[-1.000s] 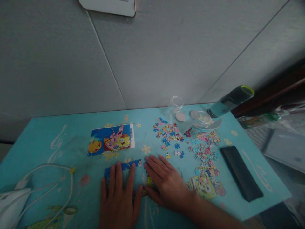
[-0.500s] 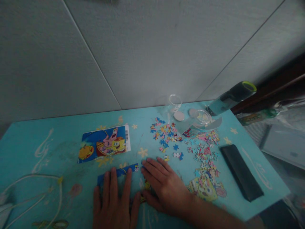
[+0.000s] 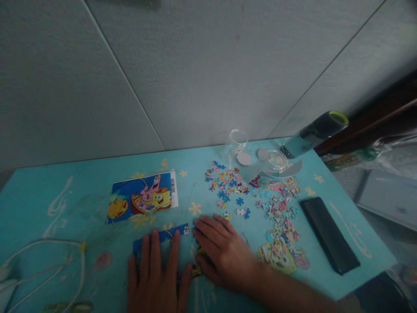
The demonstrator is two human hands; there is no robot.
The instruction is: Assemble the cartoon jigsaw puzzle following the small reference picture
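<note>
My left hand (image 3: 158, 274) lies flat with its fingers spread over a partly joined jigsaw puzzle (image 3: 180, 229). The puzzle's blue top strip shows above the fingertips; much of the rest is hidden under the hand. My right hand (image 3: 224, 256) rests palm down at the puzzle's right side, fingers stretched out, covering some joined pieces. A few yellow and dark pieces (image 3: 196, 270) show between the two hands. Behind them lies a picture card (image 3: 143, 196) with a cartoon scene on blue and a barcode at its right edge.
Loose puzzle pieces (image 3: 228, 180) are heaped right of the card, with more pieces (image 3: 282, 208) farther right. Clear plastic cups (image 3: 238, 140), a bottle (image 3: 314, 134) and a black case (image 3: 329, 234) stand or lie beyond. White cables (image 3: 81, 269) cross the table's left side.
My right thumb has shifted slightly to the right, showing a little more of the pieces between the hands. My left hand has stayed in place.
</note>
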